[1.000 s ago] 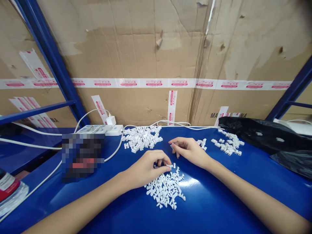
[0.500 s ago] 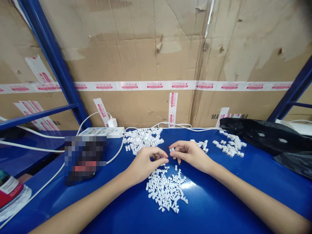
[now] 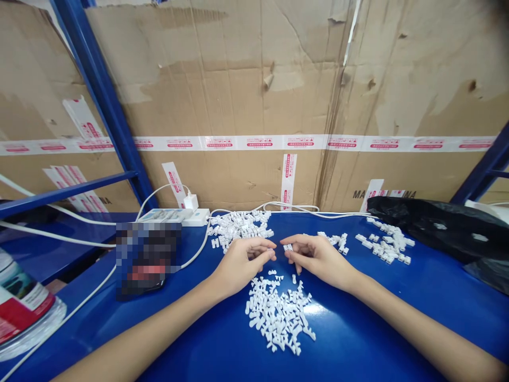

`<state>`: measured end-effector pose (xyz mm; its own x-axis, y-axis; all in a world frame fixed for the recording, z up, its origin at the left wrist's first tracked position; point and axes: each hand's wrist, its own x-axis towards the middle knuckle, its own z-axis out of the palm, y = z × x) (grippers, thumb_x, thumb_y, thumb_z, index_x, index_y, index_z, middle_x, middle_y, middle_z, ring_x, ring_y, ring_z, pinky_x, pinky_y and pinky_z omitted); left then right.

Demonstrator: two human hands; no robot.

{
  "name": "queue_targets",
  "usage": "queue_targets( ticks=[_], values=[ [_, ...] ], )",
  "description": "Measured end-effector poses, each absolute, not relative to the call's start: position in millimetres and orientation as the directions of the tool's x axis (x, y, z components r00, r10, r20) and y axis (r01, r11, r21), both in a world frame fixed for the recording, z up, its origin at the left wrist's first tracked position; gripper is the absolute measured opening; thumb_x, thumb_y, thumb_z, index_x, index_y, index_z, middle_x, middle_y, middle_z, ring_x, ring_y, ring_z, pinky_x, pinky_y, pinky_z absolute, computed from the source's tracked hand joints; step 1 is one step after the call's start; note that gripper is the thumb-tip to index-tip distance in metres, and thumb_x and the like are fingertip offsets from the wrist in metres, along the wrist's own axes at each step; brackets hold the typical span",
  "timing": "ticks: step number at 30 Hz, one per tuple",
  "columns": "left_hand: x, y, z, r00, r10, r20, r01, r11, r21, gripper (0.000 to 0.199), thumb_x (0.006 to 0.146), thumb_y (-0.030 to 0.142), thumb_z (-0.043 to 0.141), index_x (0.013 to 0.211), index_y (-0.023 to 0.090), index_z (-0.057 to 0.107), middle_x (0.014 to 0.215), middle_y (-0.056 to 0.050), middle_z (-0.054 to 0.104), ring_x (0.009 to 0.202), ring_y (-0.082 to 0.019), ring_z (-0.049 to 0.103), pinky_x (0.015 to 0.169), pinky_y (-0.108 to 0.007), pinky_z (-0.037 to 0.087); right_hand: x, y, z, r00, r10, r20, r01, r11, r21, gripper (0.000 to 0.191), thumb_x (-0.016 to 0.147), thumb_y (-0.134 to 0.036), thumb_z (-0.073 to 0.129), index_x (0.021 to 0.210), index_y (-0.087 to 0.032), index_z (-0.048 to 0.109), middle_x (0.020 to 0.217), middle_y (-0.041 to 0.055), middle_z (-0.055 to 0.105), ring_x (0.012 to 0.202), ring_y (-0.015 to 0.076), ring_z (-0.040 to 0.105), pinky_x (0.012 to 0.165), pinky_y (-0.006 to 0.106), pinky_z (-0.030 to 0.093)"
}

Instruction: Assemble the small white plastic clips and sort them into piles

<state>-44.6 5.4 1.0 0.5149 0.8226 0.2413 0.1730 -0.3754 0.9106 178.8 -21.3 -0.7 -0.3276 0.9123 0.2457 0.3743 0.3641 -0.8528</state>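
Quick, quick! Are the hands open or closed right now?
Left hand: closed, fingertips pinched together, can't tell if anything is inside.
Right hand: closed, pinching a small white plastic piece.

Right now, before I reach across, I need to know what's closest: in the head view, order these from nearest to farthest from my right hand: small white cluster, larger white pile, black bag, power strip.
From the right hand:
1. Small white cluster, just ahead of it.
2. Larger white pile, farther right.
3. Black bag, back right.
4. Power strip, back left.
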Motion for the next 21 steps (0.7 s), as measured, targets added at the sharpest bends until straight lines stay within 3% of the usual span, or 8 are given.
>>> queue_targets(
  ticks=[6,12,21],
  values=[
    [-45.1,4.6,2.1,0.537,0.81,0.235,0.172,-0.378,0.91,0.025,0.091,0.028,0.06,0.108,0.013,0.071,0.095,-0.01,0.076,0.059,-0.01,0.059,0.057,-0.023,0.049,178.2,-21.0,-1.7,-0.331,0.907,0.262,0.413,0.389,-0.824,0.031,0.095,-0.037,0.057,0.117,-0.017,0.065,0.073,0.0,0.066,0.055,0.0124,0.061,0.06,0.028,0.052],
    [-45.6,4.3,5.9,0.529,0.804,0.273,0.22,-0.44,0.87,0.025,0.093,0.032,0.061,0.101,0.015,0.077,0.063,-0.002,0.066,0.056,-0.011,0.056,0.055,-0.022,0.044,177.7,-19.4,0.0,-0.325,0.912,0.252,0.378,0.369,-0.849,0.026,0.093,-0.036,0.061,0.111,-0.017,0.064,0.081,0.0033,0.072,0.059,0.0126,0.063,0.063,0.029,0.053],
    [-44.0,4.8,4.5,0.516,0.818,0.253,0.128,-0.366,0.922,0.021,0.087,0.026,0.067,0.103,0.014,0.072,0.08,-0.005,0.073,0.062,-0.011,0.06,0.061,-0.024,0.049,176.7,-23.9,2.1,-0.317,0.904,0.287,0.409,0.404,-0.818,0.034,0.088,-0.046,0.07,0.109,-0.018,0.068,0.076,0.0017,0.072,0.059,0.0137,0.064,0.064,0.03,0.054]
  ],
)
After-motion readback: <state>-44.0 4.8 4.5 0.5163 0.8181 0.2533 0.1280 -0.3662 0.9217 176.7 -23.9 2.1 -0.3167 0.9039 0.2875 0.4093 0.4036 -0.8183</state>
